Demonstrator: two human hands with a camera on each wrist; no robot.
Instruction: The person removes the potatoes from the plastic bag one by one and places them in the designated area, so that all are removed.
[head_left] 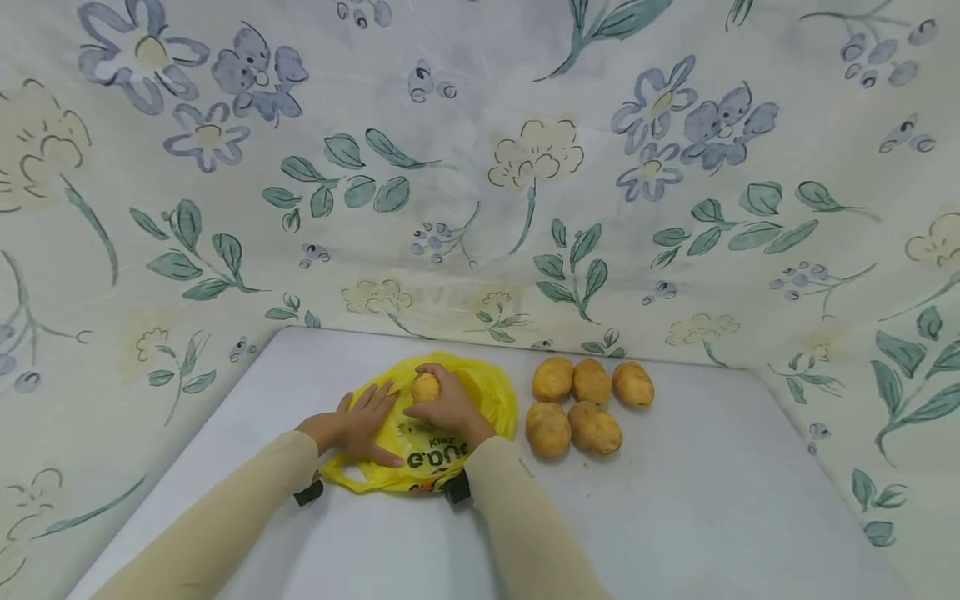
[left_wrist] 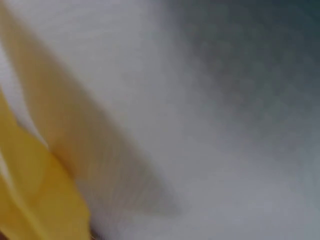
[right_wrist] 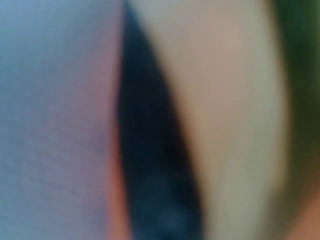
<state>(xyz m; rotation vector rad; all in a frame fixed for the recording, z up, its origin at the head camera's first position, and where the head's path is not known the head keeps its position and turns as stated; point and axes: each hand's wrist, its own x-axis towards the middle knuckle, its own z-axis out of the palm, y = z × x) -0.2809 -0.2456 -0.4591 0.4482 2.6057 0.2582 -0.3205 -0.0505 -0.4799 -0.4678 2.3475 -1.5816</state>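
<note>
A yellow plastic bag [head_left: 427, 429] with dark printing lies spread on the white table. My left hand [head_left: 363, 425] rests on the bag's left part, fingers straight and spread. Over the bag's upper middle, my right hand [head_left: 450, 408] holds a potato [head_left: 425, 387] between thumb and fingers. In the left wrist view, a blurred edge of the yellow bag [left_wrist: 40, 185] shows at the lower left, with its shadow on the table. The right wrist view is too blurred and close to show the hand; a dark strip crosses pale and yellowish areas there.
Several potatoes [head_left: 591, 383] lie in two loose rows just right of the bag. The white table [head_left: 712, 492] runs back to a flower-printed cloth [head_left: 465, 208] that hangs behind and at both sides. Small black wrist cameras [head_left: 457, 487] sit under the forearms.
</note>
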